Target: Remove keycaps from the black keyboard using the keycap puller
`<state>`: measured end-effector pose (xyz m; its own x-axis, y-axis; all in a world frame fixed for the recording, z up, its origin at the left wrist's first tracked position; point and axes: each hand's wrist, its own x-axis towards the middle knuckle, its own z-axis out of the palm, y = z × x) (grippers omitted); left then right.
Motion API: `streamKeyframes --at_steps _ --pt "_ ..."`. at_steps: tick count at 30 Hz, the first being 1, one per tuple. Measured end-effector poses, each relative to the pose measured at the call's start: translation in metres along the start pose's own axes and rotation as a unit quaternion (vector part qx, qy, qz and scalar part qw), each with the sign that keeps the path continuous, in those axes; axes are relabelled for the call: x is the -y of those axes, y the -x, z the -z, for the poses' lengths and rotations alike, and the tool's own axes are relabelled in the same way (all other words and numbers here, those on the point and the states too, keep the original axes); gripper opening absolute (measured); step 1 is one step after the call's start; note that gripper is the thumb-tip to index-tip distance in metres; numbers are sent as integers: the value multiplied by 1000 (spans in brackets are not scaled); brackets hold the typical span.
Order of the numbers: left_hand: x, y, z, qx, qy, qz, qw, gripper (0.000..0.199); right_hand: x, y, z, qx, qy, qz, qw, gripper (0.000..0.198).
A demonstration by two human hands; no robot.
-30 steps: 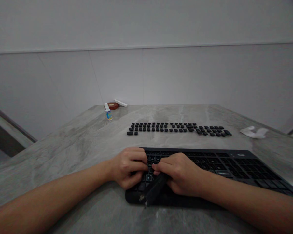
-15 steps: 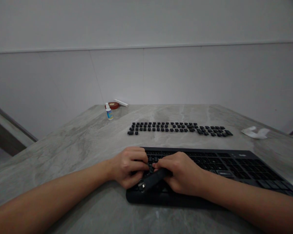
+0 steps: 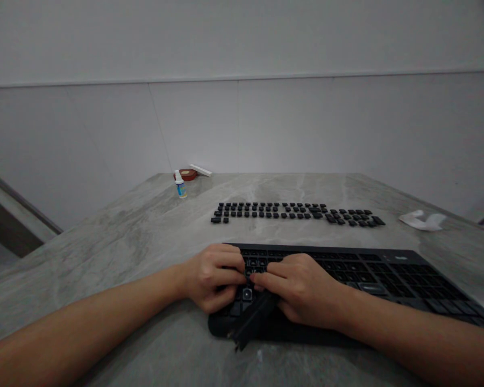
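Observation:
The black keyboard (image 3: 326, 338) lies in front of me, its left part showing bare key seats where keycaps are off. My left hand (image 3: 215, 277) rests at its left end, fingers curled and closed with the tips at the keys; anything pinched there is hidden. Across from it, my right hand (image 3: 300, 287) is closed around a long black tool (image 3: 254, 320) with a small, blurred tip pointing toward me. The right fingertips press on the keys close to the left fingers. One exposed key seat (image 3: 247, 294) shows between the hands.
Loose black keycaps (image 3: 266, 209) lie in rows beyond the keyboard. A crumpled white tissue (image 3: 422, 220) is at the right. Far left stand a small white spray bottle (image 3: 180, 185), a reddish-brown round object (image 3: 187, 174) and a white strip (image 3: 200, 170) near the wall.
The tool in my right hand has swung so its tip points lower and nearer to me, uncovering a key seat. My right index finger has stretched slightly to the left; my left hand stays put.

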<state>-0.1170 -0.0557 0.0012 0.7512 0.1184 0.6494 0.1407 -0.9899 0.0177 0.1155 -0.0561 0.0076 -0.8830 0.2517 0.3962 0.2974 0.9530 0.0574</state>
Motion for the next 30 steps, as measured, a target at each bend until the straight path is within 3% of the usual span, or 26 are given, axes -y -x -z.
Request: streamKeyframes --at_steps 9,20,30 --pt "1 3 -1 3 13 4 1000 22 0 -2 0 63 -83 -86 991 28" --pt "1 2 0 10 18 8 1000 21 0 -7 2 88 -89 -103 987 11" --pt "1 2 0 7 15 6 1000 21 2 -7 2 86 -69 -97 989 14"
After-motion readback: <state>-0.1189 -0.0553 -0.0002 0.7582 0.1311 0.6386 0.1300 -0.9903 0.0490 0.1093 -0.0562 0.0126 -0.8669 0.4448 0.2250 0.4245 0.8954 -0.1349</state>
